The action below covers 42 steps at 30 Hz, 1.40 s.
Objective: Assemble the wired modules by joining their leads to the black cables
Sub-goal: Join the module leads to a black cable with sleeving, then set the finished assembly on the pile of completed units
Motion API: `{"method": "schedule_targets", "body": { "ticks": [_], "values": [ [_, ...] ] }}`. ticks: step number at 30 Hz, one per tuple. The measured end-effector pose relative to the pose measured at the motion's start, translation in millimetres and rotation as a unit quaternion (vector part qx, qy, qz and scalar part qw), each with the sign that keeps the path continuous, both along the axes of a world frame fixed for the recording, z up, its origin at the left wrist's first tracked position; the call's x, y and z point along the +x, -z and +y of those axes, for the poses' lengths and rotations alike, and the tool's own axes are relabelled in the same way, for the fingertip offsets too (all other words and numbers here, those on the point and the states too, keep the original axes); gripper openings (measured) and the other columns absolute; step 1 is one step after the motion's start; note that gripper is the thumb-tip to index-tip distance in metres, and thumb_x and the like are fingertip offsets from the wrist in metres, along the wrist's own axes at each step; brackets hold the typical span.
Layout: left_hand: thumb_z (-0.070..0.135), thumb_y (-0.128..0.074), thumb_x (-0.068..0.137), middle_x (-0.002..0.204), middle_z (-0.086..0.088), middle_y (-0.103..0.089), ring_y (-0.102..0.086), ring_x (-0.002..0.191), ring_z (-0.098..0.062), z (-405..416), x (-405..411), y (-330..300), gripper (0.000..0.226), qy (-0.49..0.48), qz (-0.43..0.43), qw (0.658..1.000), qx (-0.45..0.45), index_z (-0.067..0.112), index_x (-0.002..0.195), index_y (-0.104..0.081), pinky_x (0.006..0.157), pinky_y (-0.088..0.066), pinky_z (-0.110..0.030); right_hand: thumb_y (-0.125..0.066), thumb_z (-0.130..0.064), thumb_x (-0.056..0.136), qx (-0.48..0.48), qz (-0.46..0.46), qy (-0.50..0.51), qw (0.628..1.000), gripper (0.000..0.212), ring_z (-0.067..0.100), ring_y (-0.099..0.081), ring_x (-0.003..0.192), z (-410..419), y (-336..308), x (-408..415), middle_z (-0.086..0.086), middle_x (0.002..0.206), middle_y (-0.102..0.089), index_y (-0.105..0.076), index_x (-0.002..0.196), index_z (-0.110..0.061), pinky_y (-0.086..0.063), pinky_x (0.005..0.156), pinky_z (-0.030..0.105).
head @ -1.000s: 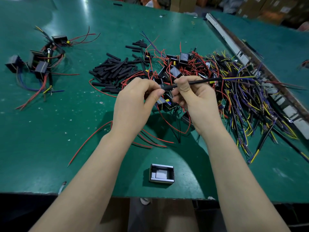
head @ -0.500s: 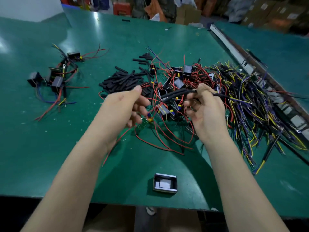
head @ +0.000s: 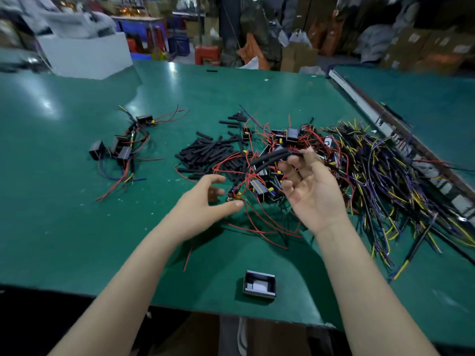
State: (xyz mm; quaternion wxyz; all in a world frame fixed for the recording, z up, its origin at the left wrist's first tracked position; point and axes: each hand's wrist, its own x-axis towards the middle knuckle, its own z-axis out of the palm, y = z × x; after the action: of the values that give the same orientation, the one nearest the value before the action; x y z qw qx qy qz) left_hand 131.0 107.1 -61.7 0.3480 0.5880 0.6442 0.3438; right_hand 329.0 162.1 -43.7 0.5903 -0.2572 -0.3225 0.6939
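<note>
Green bench (head: 77, 227) under me: my right hand (head: 312, 194) pinches black cables (head: 272, 158) above the red-wired module pile (head: 267, 186); just left of that pile, my left hand (head: 205, 201) hovers spread, holding nothing

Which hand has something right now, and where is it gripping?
The right hand pinches the black cables at their right end. The left hand is open and holds nothing.

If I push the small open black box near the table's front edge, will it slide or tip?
Probably slides rather than tips: the small black box sits low and flat on the green table. It looks hollow, so likely light. The tabletop looks smooth and glossy, so a hard push might send it over the near edge.
</note>
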Motion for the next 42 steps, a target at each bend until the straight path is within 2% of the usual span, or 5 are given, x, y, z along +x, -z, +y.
{"method": "schedule_targets", "body": {
  "ticks": [13,22,28,31,42],
  "values": [
    [0.029,-0.051,0.096,0.098,-0.005,-0.073,-0.067,0.090,-0.008,8.4,-12.9,-11.5,0.017,0.057,-0.196,0.979,0.009,0.017,0.088,-0.061,0.077,-0.049,-0.023,-0.055,-0.027,0.092,0.029,-0.024,0.004,0.999,0.018,0.012,-0.072,0.080,3.4,-19.3,-6.1,-0.001,0.082,-0.075,-0.066,0.082,-0.018,-0.050,0.052,0.016],
    [0.055,-0.063,0.063,0.074,-0.001,-0.069,-0.072,0.074,-0.019,23.0,-24.5,-26.5,0.055,0.032,-0.510,0.858,-0.056,0.018,0.101,-0.049,0.062,-0.057,-0.025,-0.053,-0.024,0.099,0.007,-0.053,0.048,0.997,0.015,0.013,-0.072,0.078,16.2,-48.8,-24.8,0.003,0.086,-0.076,-0.058,0.091,-0.012,-0.051,0.051,0.016],
    [0.015,-0.065,0.080,0.069,-0.004,-0.068,-0.068,0.060,-0.011,33.2,-37.7,-25.5,0.011,-0.073,-0.610,0.781,-0.116,0.014,0.079,-0.054,0.055,-0.050,-0.020,-0.047,-0.015,0.101,0.071,-0.163,0.063,0.982,0.007,0.013,-0.070,0.073,10.5,-38.6,-62.7,0.003,0.095,-0.072,-0.048,0.098,-0.021,-0.050,0.050,0.020],
    [-0.004,-0.050,0.091,0.074,-0.011,-0.069,-0.068,0.057,-0.015,36.7,-51.2,-24.1,0.024,-0.117,-0.641,0.753,-0.098,0.019,0.084,-0.046,0.054,-0.051,-0.020,-0.048,-0.010,0.100,0.113,-0.219,0.054,0.968,0.010,0.013,-0.068,0.074,6.3,-28.6,-78.2,0.004,0.098,-0.069,-0.048,0.107,-0.016,-0.049,0.048,0.019],
    [0.001,-0.051,0.094,0.078,-0.008,-0.066,-0.064,0.053,-0.006,38.0,-97.6,-32.3,0.008,-0.100,-0.452,0.883,-0.076,0.001,0.093,-0.058,0.037,-0.041,-0.010,-0.043,-0.018,0.103,-0.079,-0.181,0.098,0.975,0.019,0.003,-0.056,0.048,55.8,-30.6,-123.6,-0.005,0.076,-0.065,-0.052,0.085,-0.019,-0.035,0.038,0.012]
  ]
}}
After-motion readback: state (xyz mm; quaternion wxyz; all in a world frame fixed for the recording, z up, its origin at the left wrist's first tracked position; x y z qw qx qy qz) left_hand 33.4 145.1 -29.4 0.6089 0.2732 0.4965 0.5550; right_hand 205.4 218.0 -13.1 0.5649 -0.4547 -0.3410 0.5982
